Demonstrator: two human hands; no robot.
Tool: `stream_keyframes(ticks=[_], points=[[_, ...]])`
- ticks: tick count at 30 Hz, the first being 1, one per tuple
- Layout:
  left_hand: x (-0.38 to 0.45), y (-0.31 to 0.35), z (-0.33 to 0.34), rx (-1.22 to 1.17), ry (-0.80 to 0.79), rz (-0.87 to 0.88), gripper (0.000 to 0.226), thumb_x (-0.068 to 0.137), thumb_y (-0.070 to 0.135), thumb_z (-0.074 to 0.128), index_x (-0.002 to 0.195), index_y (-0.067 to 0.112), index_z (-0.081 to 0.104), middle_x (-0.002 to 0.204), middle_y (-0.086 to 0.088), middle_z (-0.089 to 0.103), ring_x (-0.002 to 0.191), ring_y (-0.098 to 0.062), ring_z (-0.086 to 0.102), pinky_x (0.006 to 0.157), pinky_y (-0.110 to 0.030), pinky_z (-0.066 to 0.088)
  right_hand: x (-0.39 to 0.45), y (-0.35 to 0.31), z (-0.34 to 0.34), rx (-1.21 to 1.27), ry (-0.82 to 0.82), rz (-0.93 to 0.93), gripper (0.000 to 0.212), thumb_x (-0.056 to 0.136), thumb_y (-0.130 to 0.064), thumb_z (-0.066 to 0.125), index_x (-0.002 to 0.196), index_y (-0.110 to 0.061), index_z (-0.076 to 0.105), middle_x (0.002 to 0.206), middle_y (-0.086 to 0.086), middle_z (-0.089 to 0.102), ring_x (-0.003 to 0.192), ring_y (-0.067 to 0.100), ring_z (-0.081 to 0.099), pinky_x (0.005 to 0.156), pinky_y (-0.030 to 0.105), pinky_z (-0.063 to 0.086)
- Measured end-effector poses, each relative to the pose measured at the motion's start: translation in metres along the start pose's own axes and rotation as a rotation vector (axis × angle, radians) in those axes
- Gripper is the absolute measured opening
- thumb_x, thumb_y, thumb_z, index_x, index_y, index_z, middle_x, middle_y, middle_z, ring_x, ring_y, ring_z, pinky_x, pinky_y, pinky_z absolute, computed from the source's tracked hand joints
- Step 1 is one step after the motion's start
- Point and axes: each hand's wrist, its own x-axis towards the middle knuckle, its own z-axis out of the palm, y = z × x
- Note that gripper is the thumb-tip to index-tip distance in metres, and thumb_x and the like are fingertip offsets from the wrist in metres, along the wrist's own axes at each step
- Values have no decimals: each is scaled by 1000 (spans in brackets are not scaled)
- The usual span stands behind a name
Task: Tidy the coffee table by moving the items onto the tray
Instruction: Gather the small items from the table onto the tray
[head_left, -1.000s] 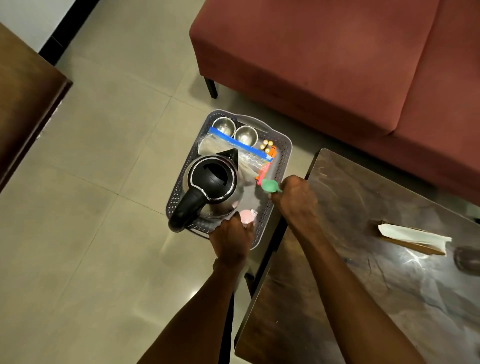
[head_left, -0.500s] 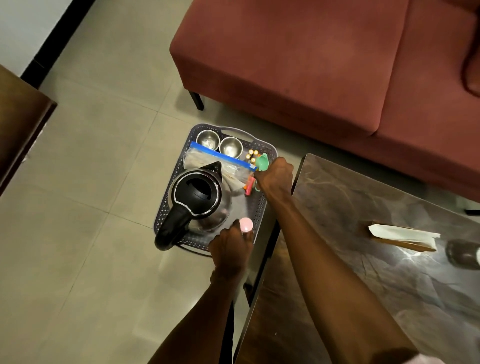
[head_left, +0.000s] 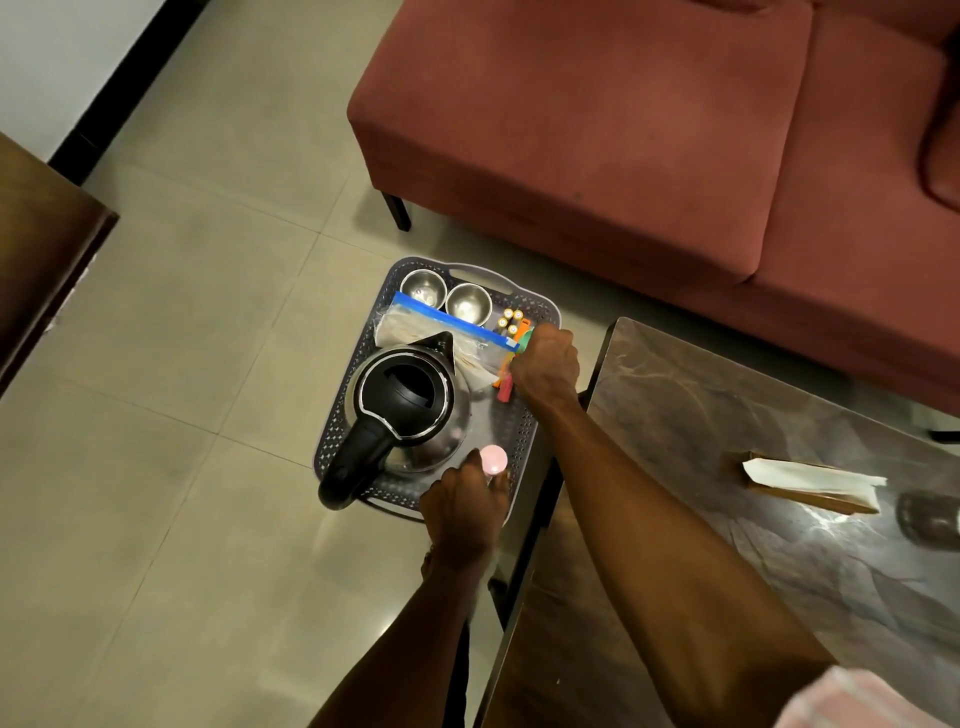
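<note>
Head view: our left hand (head_left: 464, 512) held a pink cap (head_left: 493, 459), right hand (head_left: 546, 362) a green clip (head_left: 525, 339); best set both gently inside the tray (head_left: 519, 431).

Hands (head_left: 545, 364) over the tray (head_left: 540, 312), right apparently gripping a green item (head_left: 526, 340).

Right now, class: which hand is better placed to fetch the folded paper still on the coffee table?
Right. The right hand reaches from the table's side, nearer the paper; the left hand holds a pink item farther away.
</note>
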Motion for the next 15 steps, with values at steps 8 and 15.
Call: stream_keyframes(ticks=[8,15], points=[[-4,-3,-4,-12,-8,-22,33,68,55,76,77,24,70,57,4,65,52,-14,66,46,-20,38,-7,-1,-4,-18,-9,-21,11,88,-6,62,95,-10,55,90,6,53,87,24,55,72,33,46],[0,5,-2,-110,-21,-1,29,78,49,71,87,21,70,67,0,68,63,-20,68,53,-23,40,-29,23,-22,72,27,81,31,86,-27,66,106,-3,61,106,17,64,96,32,61,71,37,51]])
